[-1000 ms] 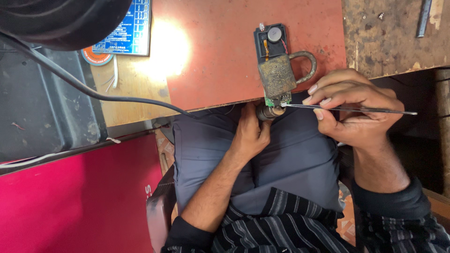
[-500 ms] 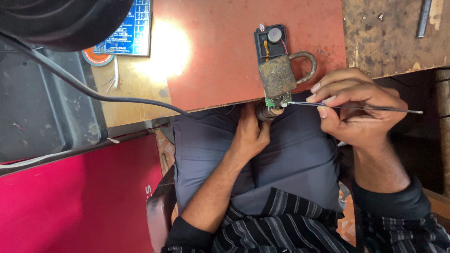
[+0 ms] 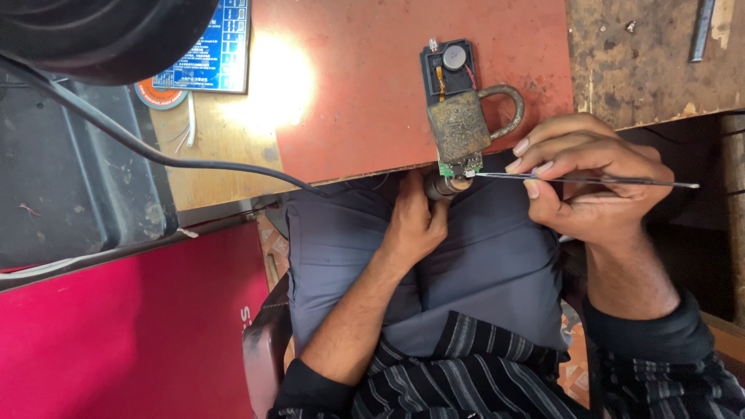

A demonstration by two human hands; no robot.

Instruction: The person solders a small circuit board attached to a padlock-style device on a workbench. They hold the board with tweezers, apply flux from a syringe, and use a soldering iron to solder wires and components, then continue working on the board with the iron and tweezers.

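The left hand [image 3: 415,225] is clenched around a small round part [image 3: 444,186] at the table's near edge. One green board [image 3: 459,165] is pinned under one rusty padlock [image 3: 466,124]. At the right, one thin probe [image 3: 590,180] is pinched by the right hand [image 3: 594,186], its tip on the board. A touch-up step is judged; a steady tip is needed next.

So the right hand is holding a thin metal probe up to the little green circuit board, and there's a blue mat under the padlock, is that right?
Not quite. In the head view the mat under the padlock is red, not blue. The rest holds: the right hand holds a thin metal probe with its tip at the green circuit board.
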